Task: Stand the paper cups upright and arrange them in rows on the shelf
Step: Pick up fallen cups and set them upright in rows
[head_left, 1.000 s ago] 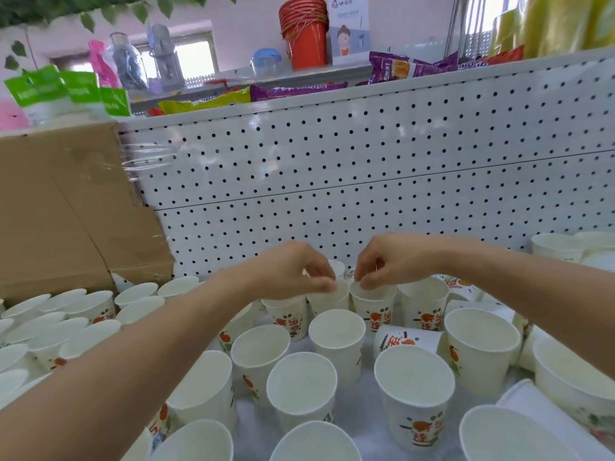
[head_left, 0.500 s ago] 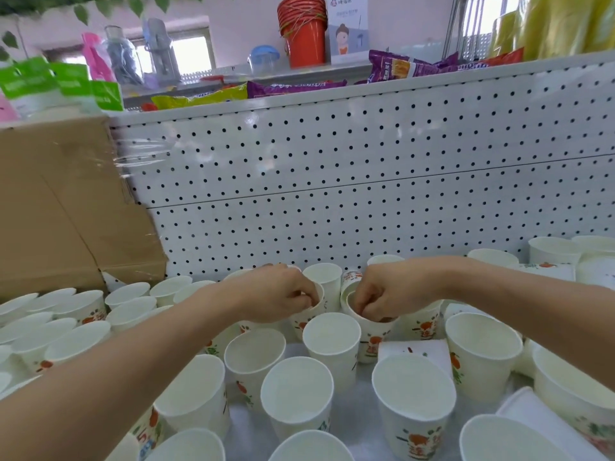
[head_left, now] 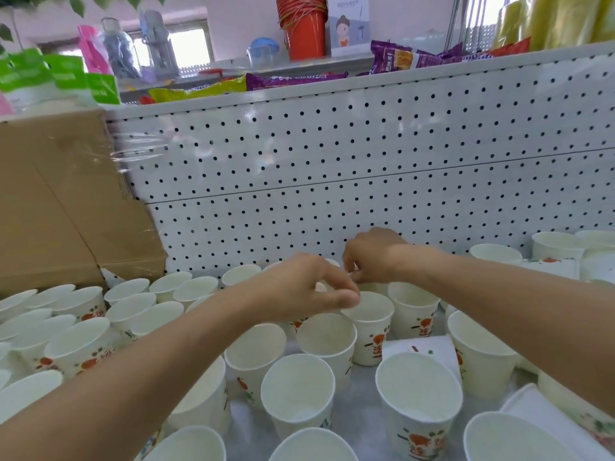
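Mostly the paper cups (head_left: 296,394) stand upright before the pegboard (head_left: 366,181), rows loose; a tipped cup (head_left: 421,349) awaits righting. Left hand (head_left: 299,287) and right hand (head_left: 372,257) curl fingers at rims nearest it; I cannot tell whether they grip.

Both hands (head_left: 299,289) (head_left: 374,257) nearly meet, fingers curled, above upright paper cups (head_left: 297,399).

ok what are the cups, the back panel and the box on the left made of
Paper cups: thin matte white paper, printed orange motifs. Back panel: probably painted metal, glossy white, regular punched holes. Box: brown matte cardboard, with shiny clear tape at its corner.
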{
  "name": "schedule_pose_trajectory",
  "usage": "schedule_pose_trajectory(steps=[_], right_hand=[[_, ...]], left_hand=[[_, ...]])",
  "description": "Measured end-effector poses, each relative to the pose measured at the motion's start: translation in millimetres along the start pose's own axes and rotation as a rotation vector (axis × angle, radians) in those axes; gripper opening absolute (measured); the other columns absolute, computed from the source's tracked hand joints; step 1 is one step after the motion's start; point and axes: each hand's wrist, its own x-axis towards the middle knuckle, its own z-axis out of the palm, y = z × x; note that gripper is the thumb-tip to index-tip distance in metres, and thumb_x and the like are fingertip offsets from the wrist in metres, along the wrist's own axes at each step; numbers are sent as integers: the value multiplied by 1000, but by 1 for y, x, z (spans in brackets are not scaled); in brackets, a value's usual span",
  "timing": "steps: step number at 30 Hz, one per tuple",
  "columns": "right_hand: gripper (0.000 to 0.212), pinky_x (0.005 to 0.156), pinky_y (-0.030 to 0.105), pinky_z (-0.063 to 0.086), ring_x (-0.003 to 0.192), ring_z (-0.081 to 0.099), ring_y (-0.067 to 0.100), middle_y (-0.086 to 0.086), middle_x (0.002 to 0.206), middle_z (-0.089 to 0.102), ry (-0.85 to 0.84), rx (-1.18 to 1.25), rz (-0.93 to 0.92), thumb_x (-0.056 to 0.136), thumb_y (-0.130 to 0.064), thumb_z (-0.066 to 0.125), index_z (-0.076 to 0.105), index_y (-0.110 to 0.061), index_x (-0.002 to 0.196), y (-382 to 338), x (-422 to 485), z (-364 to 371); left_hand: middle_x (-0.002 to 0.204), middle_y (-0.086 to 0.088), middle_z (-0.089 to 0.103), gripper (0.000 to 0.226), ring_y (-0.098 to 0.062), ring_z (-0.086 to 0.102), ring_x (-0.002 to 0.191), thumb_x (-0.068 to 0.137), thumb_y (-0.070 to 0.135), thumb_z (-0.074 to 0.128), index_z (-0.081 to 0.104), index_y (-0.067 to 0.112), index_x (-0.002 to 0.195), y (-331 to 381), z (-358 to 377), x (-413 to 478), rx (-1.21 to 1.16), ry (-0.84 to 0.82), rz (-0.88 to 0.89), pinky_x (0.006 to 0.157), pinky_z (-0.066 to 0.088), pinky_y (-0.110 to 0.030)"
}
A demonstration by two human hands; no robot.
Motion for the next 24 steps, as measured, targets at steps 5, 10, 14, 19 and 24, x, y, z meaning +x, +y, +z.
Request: schedule_pose_trajectory(steps=[5, 10, 14, 19, 24], right_hand=[[35, 49, 26, 30, 51, 37, 18, -3, 58, 41, 25, 26, 129, 90, -24, 50, 35, -20, 59, 5, 2, -9], [35, 52, 27, 32, 53, 39, 16, -2, 64, 44, -89, 77, 223, 97, -31, 44, 38, -19, 64, 10, -3, -2], [25, 61, 30, 40, 88, 60, 20, 3, 105, 62, -19, 107, 249, 97, -31, 43, 63, -18, 106, 20, -13, -5], [29, 89, 36, 41, 114, 47, 25, 1, 128, 47, 19, 240, 149, 97, -32, 43, 59, -39, 120, 41, -23, 1], [42, 101, 43, 40, 121, 45, 29, -1, 135, 40, -98, 293, 74, 91, -18, 47, 58, -47, 119, 39, -43, 3]], left_hand=[[95, 19, 72, 16, 5, 60, 88, 83, 41, 72, 77, 32, 95, 12, 9, 10, 86, -71, 27, 74, 46, -14], [86, 13, 74, 11, -4, 64, 80, 86, 33, 69, 77, 29, 92, 12, 13, 18, 254, -47, 3, 80, 52, -32], [86, 12, 72, 13, -7, 65, 81, 86, 35, 65, 75, 31, 93, 14, 14, 22, 349, 2, -17, 82, 52, -32], [97, 14, 71, 17, -2, 63, 91, 88, 37, 64, 73, 30, 101, 18, 8, 13, 266, 29, -66, 86, 52, -31], [110, 18, 69, 23, 6, 58, 99, 91, 40, 61, 71, 31, 110, 32, 1, -17, 187, 83, -88, 86, 44, -12]])
